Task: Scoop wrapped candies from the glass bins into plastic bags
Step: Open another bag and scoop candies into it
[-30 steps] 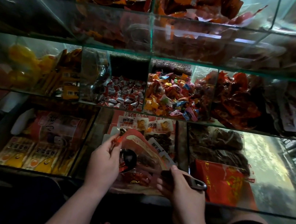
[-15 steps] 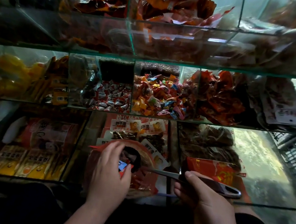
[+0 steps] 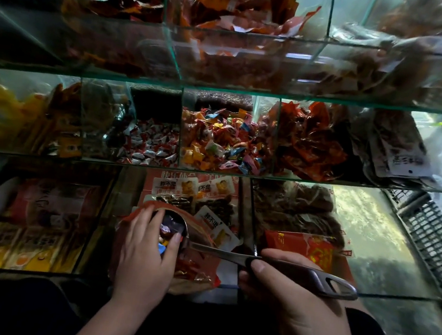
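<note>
My left hand grips the mouth of a red plastic bag in front of the lowest shelf. My right hand holds the handle of a metal scoop. The scoop's bowl is inside the bag's opening, with a few wrapped candies in it, partly hidden by my left fingers. The middle shelf holds a glass bin of mixed colourful wrapped candies and, to its left, a bin of red-and-white wrapped candies.
Glass shelves rise in three tiers with upright dividers. Red snack packets fill bins right of the candies and on the top shelf. Boxed packets lie low left. A red packet sits behind my right hand. A grey plastic crate stands at right.
The scoop's bowl has gone deeper into the bag's mouth, now with candies in it. My left hand has closed further over the opening, and my right hand has shifted right.
</note>
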